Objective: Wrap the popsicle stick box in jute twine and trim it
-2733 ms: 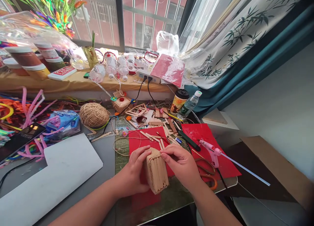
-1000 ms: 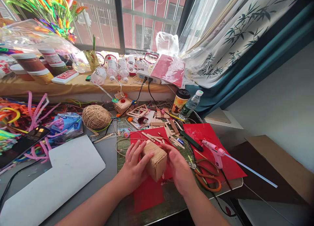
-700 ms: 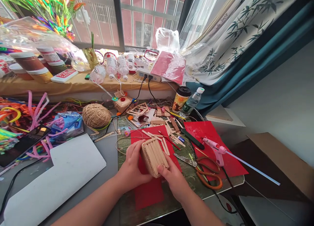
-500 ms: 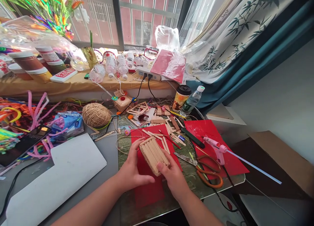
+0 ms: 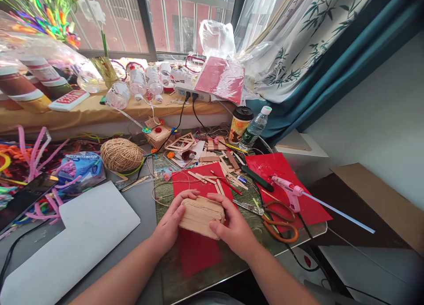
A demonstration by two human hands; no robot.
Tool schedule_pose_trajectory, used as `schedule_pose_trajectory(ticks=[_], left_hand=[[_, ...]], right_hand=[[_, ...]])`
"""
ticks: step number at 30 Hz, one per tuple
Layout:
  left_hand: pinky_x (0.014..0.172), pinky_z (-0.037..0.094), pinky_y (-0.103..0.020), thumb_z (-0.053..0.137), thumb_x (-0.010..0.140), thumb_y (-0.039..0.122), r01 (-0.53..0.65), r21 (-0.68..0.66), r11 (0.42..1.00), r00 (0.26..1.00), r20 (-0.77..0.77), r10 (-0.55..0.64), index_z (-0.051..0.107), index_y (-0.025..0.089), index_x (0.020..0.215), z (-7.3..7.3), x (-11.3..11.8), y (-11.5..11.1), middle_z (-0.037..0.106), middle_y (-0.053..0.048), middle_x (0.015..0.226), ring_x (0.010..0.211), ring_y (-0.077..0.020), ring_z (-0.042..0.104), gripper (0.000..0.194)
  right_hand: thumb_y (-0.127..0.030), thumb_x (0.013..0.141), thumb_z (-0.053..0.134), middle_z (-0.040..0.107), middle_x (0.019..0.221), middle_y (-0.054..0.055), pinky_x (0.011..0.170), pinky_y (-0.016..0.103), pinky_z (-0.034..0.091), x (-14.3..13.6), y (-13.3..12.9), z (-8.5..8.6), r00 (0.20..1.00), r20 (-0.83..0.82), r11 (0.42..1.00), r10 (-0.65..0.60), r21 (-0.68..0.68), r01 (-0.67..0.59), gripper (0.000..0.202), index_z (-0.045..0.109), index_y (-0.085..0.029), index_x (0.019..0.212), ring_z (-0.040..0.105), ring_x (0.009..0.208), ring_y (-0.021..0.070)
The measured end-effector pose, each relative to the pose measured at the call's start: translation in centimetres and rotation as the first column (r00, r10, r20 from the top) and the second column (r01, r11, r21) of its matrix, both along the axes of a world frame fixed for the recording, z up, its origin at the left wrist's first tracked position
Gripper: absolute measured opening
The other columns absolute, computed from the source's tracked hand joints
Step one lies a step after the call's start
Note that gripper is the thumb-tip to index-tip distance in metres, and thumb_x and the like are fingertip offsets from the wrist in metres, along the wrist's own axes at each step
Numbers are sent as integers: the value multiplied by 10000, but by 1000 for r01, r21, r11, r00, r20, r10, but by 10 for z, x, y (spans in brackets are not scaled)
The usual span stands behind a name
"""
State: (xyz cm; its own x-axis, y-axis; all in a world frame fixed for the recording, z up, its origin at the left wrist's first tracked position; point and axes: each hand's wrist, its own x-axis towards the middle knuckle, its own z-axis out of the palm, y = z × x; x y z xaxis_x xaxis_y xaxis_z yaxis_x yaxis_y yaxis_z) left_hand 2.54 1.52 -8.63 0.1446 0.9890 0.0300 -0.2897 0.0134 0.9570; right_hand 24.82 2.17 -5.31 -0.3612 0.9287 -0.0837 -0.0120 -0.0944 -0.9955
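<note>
A small popsicle-stick box (image 5: 200, 216) is held between both my hands above a red sheet (image 5: 198, 254). My left hand (image 5: 170, 221) grips its left end, thumb on the near face and fingers over the top. My right hand (image 5: 232, 225) wraps the right end, its thumb pressed on the front. Loose popsicle sticks (image 5: 198, 177) lie just beyond the box, beside a red pencil (image 5: 227, 182). Scissors with orange handles (image 5: 281, 221) rest to the right of my right hand, near a pink glue gun (image 5: 288, 190) on another red sheet (image 5: 314, 212).
A twine ball (image 5: 122, 155) and a white cut sheet (image 5: 99, 216) lie at left. A lidded paper cup (image 5: 240, 126) and a water bottle (image 5: 255, 128) stand at the back. A power strip (image 5: 192, 94) sits on the sill. The table's edge (image 5: 265, 263) is close on the right.
The box has been turned from a slanted upright position to lying sideways. My left hand, loosely spread beside it before, has closed on its left end. The view has shifted slightly.
</note>
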Motion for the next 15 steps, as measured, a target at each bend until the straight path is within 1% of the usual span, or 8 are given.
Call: schedule_pose_trajectory(ticks=[1,3,6,8,11,13,15], left_hand=[[1122,416,-387,551,1032,569,-29,-9,1000,1000,-7,29,676,251,1249,-1,2,-1,618,-113,1438,1346,-327,536,405],[1130,395,-372,529,1045,556,-76,-19,997,997,-18,75,664,257,1238,-3,6,-3,620,-103,1398,1341,-310,523,381],[1136,375,-357,529,1038,571,-125,-29,992,992,-15,125,662,255,1219,-4,9,-3,608,-95,1380,1354,-304,496,388],[1093,403,-356,549,1016,591,-120,-65,991,992,32,122,658,252,1180,-6,11,-2,600,-93,1392,1343,-312,504,392],[1041,436,-365,557,1001,598,-93,-115,989,991,88,103,640,249,1112,-8,12,1,598,-91,1416,1330,-324,524,375],[1063,429,-377,533,1024,572,-97,-115,989,992,66,105,632,249,1105,-10,11,1,599,-92,1429,1345,-322,519,348],[1098,409,-387,508,1044,552,-108,-98,989,993,31,112,628,251,1119,-12,9,1,601,-95,1436,1369,-318,505,333]], right_hand=[[-466,881,779,561,1523,99,1154,442,477,0,-1,-3,1000,-8,1000,-30,-6,30,636,563,-285,1451,575,1365,305],[-528,955,699,532,1567,86,1215,440,420,-3,-5,-8,995,-27,996,-93,8,93,611,525,-302,1495,514,1445,297],[-564,1052,540,498,1619,54,1281,432,330,-10,-11,-15,985,-46,984,-164,55,167,498,557,-328,1490,431,1525,279],[-556,1089,463,516,1606,41,1276,425,333,-16,-12,-16,978,-51,976,-203,68,206,444,608,-335,1445,438,1519,270],[-550,1096,447,568,1539,43,1242,411,371,-22,-10,-14,969,-60,968,-240,67,244,403,674,-319,1336,477,1481,267],[-559,1091,458,602,1489,44,1232,404,379,-24,-8,-15,968,-69,968,-239,65,244,392,693,-311,1284,496,1458,263],[-589,1092,432,619,1470,45,1229,406,385,-24,-7,-16,968,-98,970,-230,56,236,430,695,-307,1283,509,1445,263]])
